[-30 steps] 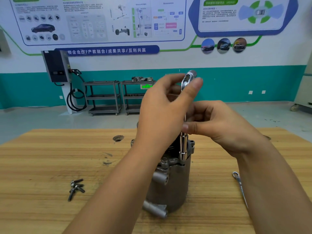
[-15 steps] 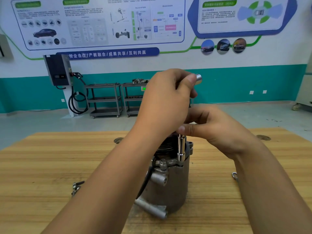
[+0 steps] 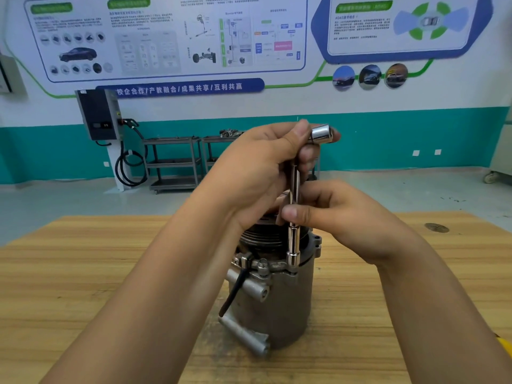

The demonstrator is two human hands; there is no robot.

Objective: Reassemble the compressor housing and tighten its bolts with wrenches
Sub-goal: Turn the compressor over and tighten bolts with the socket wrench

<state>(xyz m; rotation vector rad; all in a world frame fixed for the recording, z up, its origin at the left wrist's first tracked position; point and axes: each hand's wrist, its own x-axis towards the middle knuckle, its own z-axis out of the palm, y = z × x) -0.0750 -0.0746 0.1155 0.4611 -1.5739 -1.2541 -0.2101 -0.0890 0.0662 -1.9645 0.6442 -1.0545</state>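
Observation:
The grey metal compressor housing (image 3: 279,300) stands upright in the middle of the wooden table (image 3: 83,273). A chrome socket wrench (image 3: 293,245) stands vertically on a bolt at the housing's top rim. My left hand (image 3: 257,173) grips the wrench's upper end, where a chrome socket head (image 3: 321,133) sticks out to the right. My right hand (image 3: 332,212) pinches the wrench's shaft lower down, thumb in front. A second bolt (image 3: 263,266) sits on the rim to the left of the socket.
A black cable (image 3: 235,292) hangs down the housing's left side beside two metal ports. A round hole (image 3: 436,227) marks the table's far right. Metal carts (image 3: 174,162) and a wall charger (image 3: 99,115) stand far behind.
The view shifted, so the loose bolts at left and the wrench on the table at right dropped out of sight. My left hand turned the wrench's top end; the right hand stays on the shaft.

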